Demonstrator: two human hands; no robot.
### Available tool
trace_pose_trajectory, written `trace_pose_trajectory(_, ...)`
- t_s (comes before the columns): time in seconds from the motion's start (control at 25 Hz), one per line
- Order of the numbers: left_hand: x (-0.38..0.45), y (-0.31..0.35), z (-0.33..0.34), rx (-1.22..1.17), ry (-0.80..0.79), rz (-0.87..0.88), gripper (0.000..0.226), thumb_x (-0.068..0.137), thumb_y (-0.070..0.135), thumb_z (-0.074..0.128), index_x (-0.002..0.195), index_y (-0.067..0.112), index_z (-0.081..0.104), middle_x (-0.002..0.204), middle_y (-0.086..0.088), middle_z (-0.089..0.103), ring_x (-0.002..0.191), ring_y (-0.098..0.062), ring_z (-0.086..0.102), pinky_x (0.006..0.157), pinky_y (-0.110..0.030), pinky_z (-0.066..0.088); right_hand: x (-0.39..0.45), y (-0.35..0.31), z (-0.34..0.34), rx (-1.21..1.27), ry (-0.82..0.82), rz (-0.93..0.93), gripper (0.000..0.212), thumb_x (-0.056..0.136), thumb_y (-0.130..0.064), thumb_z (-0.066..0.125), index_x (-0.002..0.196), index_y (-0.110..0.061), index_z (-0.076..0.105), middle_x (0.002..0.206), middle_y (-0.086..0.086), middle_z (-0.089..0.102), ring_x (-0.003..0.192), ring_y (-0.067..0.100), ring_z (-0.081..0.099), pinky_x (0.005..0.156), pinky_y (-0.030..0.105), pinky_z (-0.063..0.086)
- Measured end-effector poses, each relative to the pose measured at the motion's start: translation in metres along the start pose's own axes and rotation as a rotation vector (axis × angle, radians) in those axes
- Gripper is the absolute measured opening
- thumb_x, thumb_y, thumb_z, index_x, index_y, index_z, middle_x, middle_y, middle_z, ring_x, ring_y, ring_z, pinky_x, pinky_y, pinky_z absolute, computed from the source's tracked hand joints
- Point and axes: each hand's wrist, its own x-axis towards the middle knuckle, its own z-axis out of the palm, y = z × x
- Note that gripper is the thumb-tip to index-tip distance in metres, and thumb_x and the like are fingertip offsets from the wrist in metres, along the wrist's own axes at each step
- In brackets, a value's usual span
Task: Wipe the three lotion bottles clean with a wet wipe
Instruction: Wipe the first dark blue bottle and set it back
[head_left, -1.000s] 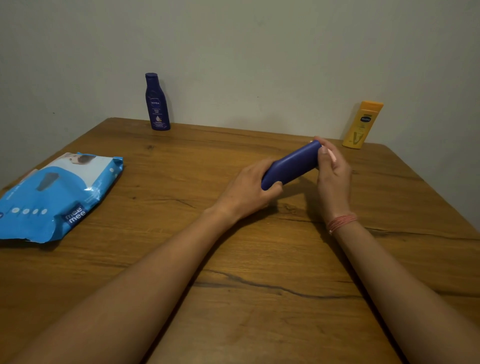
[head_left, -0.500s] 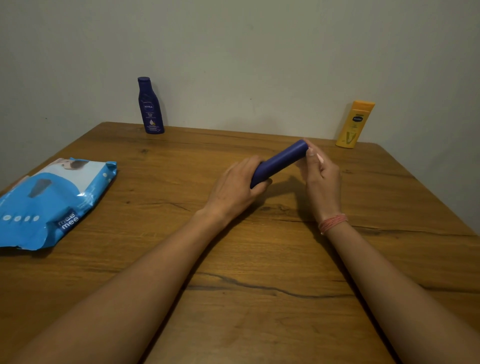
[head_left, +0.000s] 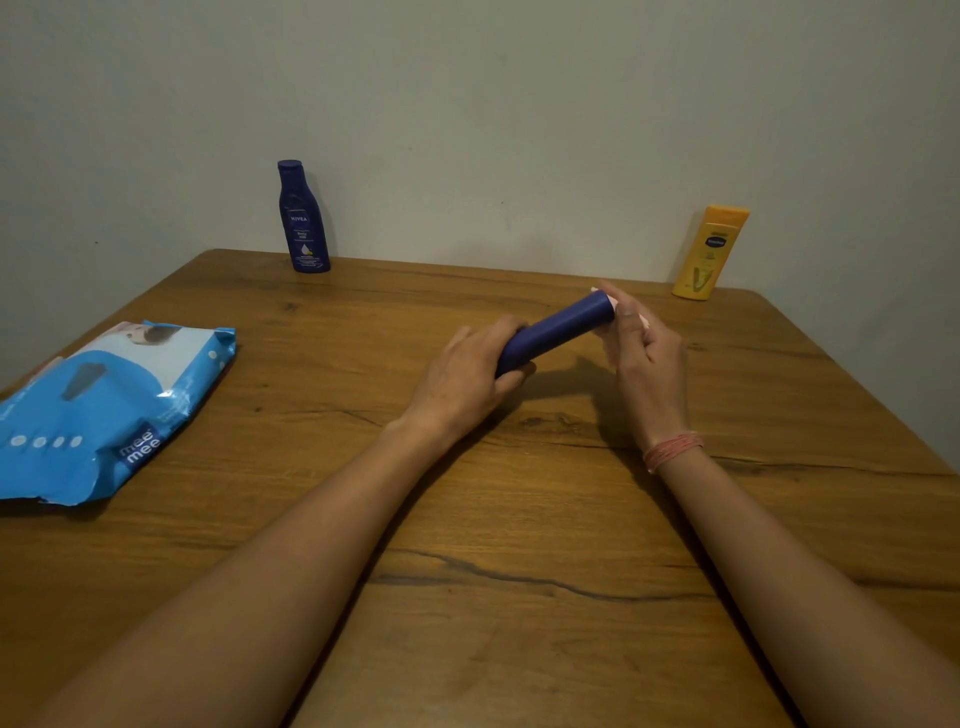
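Note:
A dark blue lotion bottle (head_left: 558, 327) is held tilted above the table's middle. My left hand (head_left: 462, 379) grips its lower end. My right hand (head_left: 647, 358) is at its upper end, fingers curled, with a small piece of white wipe (head_left: 644, 320) showing between them against the bottle's tip. A second dark blue Nivea bottle (head_left: 303, 218) stands upright at the back left by the wall. A yellow bottle (head_left: 709, 252) stands at the back right corner, leaning toward the wall.
A blue pack of wet wipes (head_left: 98, 410) lies flat at the left edge of the wooden table (head_left: 519, 519). The grey wall runs right behind the table's far edge.
The held bottle has turned in my hands so its narrow side shows. My right hand has slid out to the bottle's tip. The view has drifted slightly.

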Motion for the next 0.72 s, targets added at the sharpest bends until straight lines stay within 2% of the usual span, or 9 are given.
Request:
trace_pose_trajectory(0.08, 0.001, -0.002, -0.001, 0.006, 0.023, -0.040, 0.042, 0.096, 0.030, 0.060, 0.135, 0.027, 0.046, 0.112, 0.010, 0.052, 0.100, -0.007, 0.045, 0.085, -0.028, 0.038, -0.004, -0.009, 0.004, -0.052, 0.000, -0.131, 0.041, 0.104, -0.033, 0.035, 0.136, -0.016, 0.053, 0.114, -0.016, 0.064, 0.092, 0.017, 0.065, 0.085, 0.035, 0.055)
trace_pose_trajectory(0.2, 0.001, -0.006, -0.002, -0.013, 0.039, -0.073, 0.043, 0.095, 0.028, 0.060, 0.135, 0.025, 0.046, 0.116, 0.004, 0.055, 0.101, -0.008, 0.045, 0.088, -0.029, 0.038, -0.008, -0.015, 0.008, -0.116, -0.038, -0.360, 0.042, 0.103, -0.033, 0.036, 0.136, -0.012, 0.051, 0.135, -0.002, 0.057, 0.098, 0.005, 0.065, 0.084, 0.020, 0.053)
trace_pose_trajectory(0.28, 0.001, -0.005, -0.002, -0.023, 0.051, -0.040, 0.042, 0.095, 0.029, 0.061, 0.134, 0.025, 0.046, 0.114, 0.007, 0.053, 0.099, -0.006, 0.045, 0.087, -0.027, 0.037, -0.006, -0.012, 0.008, -0.081, -0.020, -0.281, 0.040, 0.104, -0.031, 0.035, 0.138, -0.016, 0.050, 0.124, 0.008, 0.066, 0.077, 0.000, 0.061, 0.067, 0.019, 0.050)
trace_pose_trajectory(0.32, 0.001, -0.004, -0.001, -0.024, 0.056, -0.016, 0.042, 0.095, 0.029, 0.061, 0.134, 0.025, 0.047, 0.114, 0.007, 0.054, 0.099, -0.006, 0.045, 0.087, -0.027, 0.038, -0.005, -0.011, 0.007, -0.040, 0.003, -0.174, 0.039, 0.104, -0.032, 0.034, 0.138, -0.019, 0.050, 0.108, 0.012, 0.069, 0.067, 0.006, 0.057, 0.063, 0.026, 0.048)
trace_pose_trajectory(0.4, 0.001, -0.001, 0.000, -0.028, 0.059, 0.022, 0.042, 0.095, 0.029, 0.062, 0.134, 0.024, 0.047, 0.118, 0.005, 0.058, 0.099, -0.005, 0.050, 0.089, -0.027, 0.041, -0.002, -0.007, 0.004, 0.005, 0.010, 0.017, 0.041, 0.104, -0.034, 0.032, 0.134, -0.018, 0.055, 0.088, 0.009, 0.064, 0.071, 0.009, 0.055, 0.072, 0.029, 0.048)
trace_pose_trajectory(0.48, 0.001, 0.000, 0.001, -0.034, 0.058, 0.034, 0.044, 0.095, 0.028, 0.062, 0.136, 0.023, 0.045, 0.121, 0.003, 0.060, 0.097, -0.005, 0.055, 0.088, -0.027, 0.043, -0.002, -0.006, 0.003, 0.001, -0.002, 0.058, 0.042, 0.104, -0.035, 0.030, 0.131, -0.016, 0.057, 0.088, -0.001, 0.062, 0.079, 0.003, 0.057, 0.082, 0.028, 0.051)
trace_pose_trajectory(0.6, 0.002, -0.002, 0.000, -0.025, 0.082, -0.009, 0.046, 0.095, 0.028, 0.062, 0.137, 0.023, 0.044, 0.121, 0.002, 0.060, 0.095, -0.007, 0.057, 0.086, -0.028, 0.046, -0.006, -0.010, 0.009, -0.031, 0.001, -0.077, 0.043, 0.105, -0.034, 0.032, 0.143, -0.020, 0.044, 0.093, 0.009, 0.066, 0.081, 0.019, 0.060, 0.074, 0.028, 0.051)
trace_pose_trajectory(0.68, 0.002, -0.005, 0.001, -0.006, 0.106, -0.042, 0.045, 0.095, 0.028, 0.062, 0.135, 0.023, 0.044, 0.119, 0.002, 0.061, 0.093, -0.007, 0.057, 0.086, -0.028, 0.048, -0.009, -0.013, 0.013, -0.076, -0.026, -0.210, 0.044, 0.104, -0.034, 0.033, 0.143, -0.018, 0.042, 0.096, 0.003, 0.067, 0.074, 0.006, 0.059, 0.066, 0.018, 0.049)
trace_pose_trajectory(0.72, 0.001, -0.007, 0.000, 0.009, 0.116, -0.058, 0.044, 0.094, 0.028, 0.062, 0.135, 0.023, 0.045, 0.118, 0.002, 0.061, 0.093, -0.007, 0.057, 0.086, -0.028, 0.048, -0.010, -0.013, 0.015, -0.098, -0.050, -0.271, 0.044, 0.103, -0.034, 0.033, 0.142, -0.016, 0.043, 0.111, 0.001, 0.065, 0.091, -0.002, 0.060, 0.079, 0.015, 0.048)
